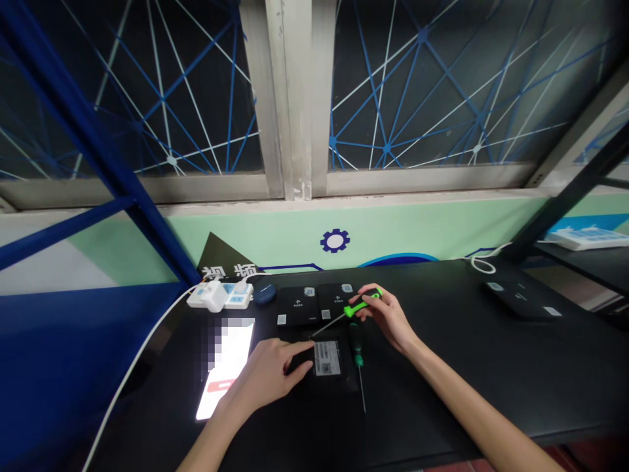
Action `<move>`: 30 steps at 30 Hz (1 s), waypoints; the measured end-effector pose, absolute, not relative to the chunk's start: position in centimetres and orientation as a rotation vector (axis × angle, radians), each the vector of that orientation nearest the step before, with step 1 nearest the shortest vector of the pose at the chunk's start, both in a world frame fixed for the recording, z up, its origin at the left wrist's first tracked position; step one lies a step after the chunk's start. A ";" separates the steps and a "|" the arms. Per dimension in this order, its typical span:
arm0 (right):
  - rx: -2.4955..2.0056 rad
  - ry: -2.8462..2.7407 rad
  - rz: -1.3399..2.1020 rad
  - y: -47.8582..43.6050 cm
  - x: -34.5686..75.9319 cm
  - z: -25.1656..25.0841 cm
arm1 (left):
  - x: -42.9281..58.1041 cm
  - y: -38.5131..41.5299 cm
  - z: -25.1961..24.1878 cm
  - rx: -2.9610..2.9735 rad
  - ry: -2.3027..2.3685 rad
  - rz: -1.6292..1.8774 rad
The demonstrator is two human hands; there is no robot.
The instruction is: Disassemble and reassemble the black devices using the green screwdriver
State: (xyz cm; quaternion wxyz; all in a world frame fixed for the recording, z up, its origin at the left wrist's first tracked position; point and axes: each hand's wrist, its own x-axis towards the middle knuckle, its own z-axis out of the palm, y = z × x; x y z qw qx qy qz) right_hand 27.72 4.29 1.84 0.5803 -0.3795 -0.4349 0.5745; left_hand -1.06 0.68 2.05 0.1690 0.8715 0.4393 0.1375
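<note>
My right hand grips a screwdriver with a bright green and black handle. Its thin shaft slants down to the left, and the tip meets the upper left corner of a flat black device with a white label. My left hand lies over the device's left side, fingers pressing on it and hiding that edge. A second screwdriver with a dark green and black handle lies on the tabletop just right of the device, its shaft pointing toward me.
Two black boxes stand behind the device, and another lies far right. A lit phone, a power strip and a round blue case sit at the left. A blue metal frame and windows rise behind the black table.
</note>
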 end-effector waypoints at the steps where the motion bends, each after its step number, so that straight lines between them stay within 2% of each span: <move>1: -0.885 -1.016 1.342 4.3 27.7 1.8 | -1.1 0.7 2.0 2.484 1.246 0.393; 30: -0.865 -1.039 1.342 4.1 27.8 1.9 | -1.1 0.6 2.1 2.513 1.205 0.420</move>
